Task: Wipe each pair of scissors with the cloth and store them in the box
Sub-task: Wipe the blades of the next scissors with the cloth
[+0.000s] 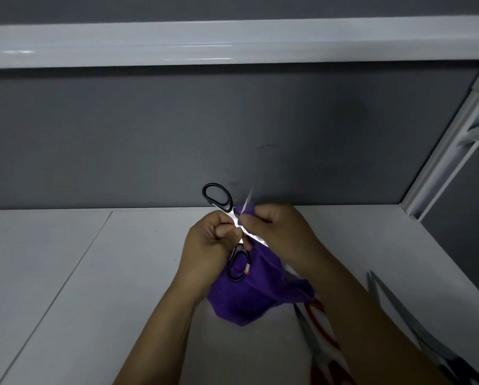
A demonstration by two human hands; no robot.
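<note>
My left hand (209, 247) grips a pair of black-handled scissors (219, 197) near the pivot, held above the white table. The blades are spread; one handle loop points up and away, the other hangs down toward me. My right hand (277, 232) pinches a purple cloth (246, 295) around one blade, whose tip sticks up past my fingers. The rest of the cloth hangs below both hands. No box is in view.
Two more pairs of scissors lie on the white table (93, 287) at the right: red-handled scissors (316, 345) partly under my right forearm, and dark-handled scissors (405, 312) near the right edge. A grey back panel (177, 134) and a white frame post (441, 159) enclose the space.
</note>
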